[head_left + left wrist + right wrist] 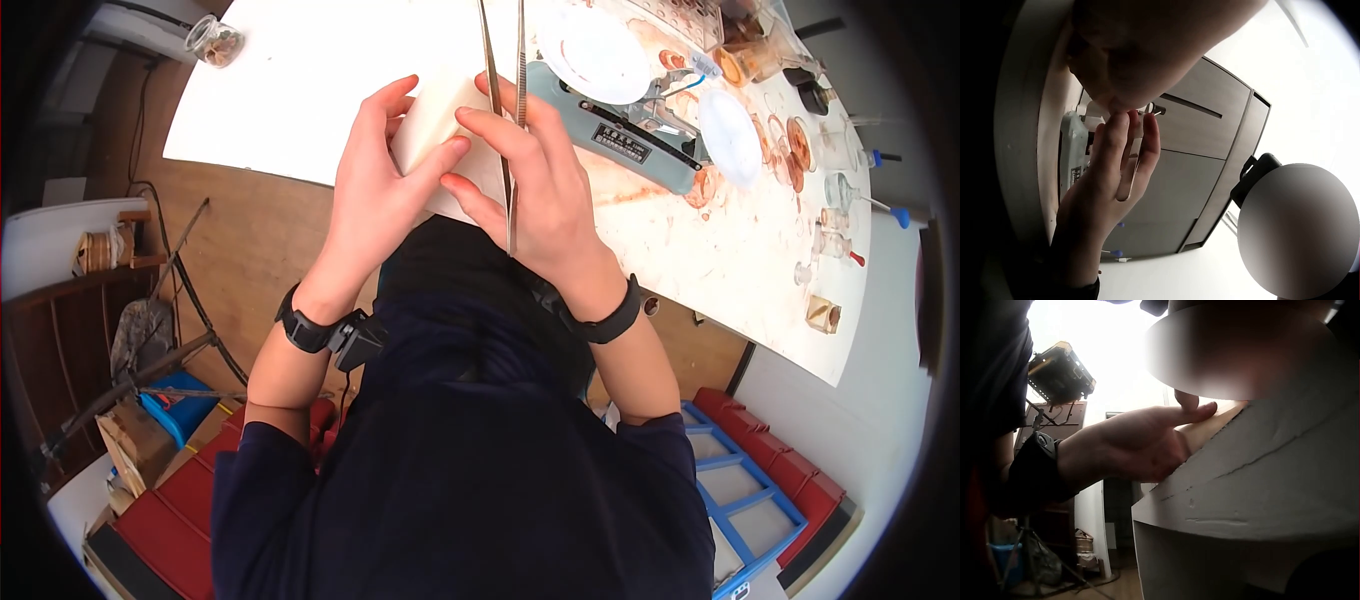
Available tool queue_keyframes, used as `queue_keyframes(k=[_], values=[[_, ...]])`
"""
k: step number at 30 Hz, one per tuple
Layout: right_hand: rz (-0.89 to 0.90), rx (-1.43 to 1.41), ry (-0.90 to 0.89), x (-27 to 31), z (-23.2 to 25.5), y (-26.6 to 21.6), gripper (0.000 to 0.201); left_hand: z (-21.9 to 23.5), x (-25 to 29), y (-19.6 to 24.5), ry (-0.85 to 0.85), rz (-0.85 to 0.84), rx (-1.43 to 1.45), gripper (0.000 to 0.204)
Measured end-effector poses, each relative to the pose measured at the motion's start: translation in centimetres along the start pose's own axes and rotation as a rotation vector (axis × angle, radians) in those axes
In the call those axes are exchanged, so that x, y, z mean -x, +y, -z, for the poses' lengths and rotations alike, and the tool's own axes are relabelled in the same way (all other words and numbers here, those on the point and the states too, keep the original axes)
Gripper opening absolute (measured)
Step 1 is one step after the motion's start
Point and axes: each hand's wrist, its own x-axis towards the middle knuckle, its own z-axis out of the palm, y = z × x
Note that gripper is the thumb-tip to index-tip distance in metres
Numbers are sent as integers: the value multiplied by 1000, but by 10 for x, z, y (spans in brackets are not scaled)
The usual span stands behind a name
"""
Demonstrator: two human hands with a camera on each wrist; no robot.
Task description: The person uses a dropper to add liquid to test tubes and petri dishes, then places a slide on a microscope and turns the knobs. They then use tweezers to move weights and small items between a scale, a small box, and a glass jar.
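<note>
My left hand (370,165) grips a pale cream, smooth oblong block (432,115) over the table's near edge, thumb on its near side and fingers round its far left. In the right wrist view the block (1205,432) shows beside the left hand (1129,440). Long metal tweezers (519,90) lie in my right hand (545,180), legs spread apart and pointing away, the joined end at the palm. Right fingertips are right at the block's right side. A thin white sheet (487,175) shows between the hands. The left wrist view shows the tweezers (1129,178) along the right hand's fingers.
A teal balance (615,135) with white pans (595,50) stands right of the hands. Reddish-brown stains, glass bottles (838,190) and a small square jar (823,314) occupy the table's right side. A glass jar (214,42) stands far left. Blue-framed trays (735,480) sit below right.
</note>
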Motion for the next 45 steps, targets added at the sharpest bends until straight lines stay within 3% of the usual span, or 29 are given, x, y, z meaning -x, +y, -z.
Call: queue_keyframes(k=[5, 8, 11, 14, 29, 35, 45], values=[[-5, 30, -24, 1, -2, -2, 69, -4, 1, -2, 17, -79, -74, 62], [-22, 55, -9, 0, -7, -7, 72, -5, -2, -6, 18, -209, -260, 56], [-30, 80, 10, 1, -12, -7, 74, -8, 0, 4, -3, -202, -310, 50], [-34, 90, 39, 4, -19, -6, 73, -8, -2, 1, 55, -326, -454, 47], [-50, 98, 92, 1, -27, -7, 59, -15, -6, 16, 96, -345, -652, 25], [-103, 61, 53, 1, -25, -10, 69, -6, -13, 27, -30, -329, -805, 21], [-140, 21, 38, 0, -25, -13, 71, 6, -25, 33, -172, -453, -902, 17]])
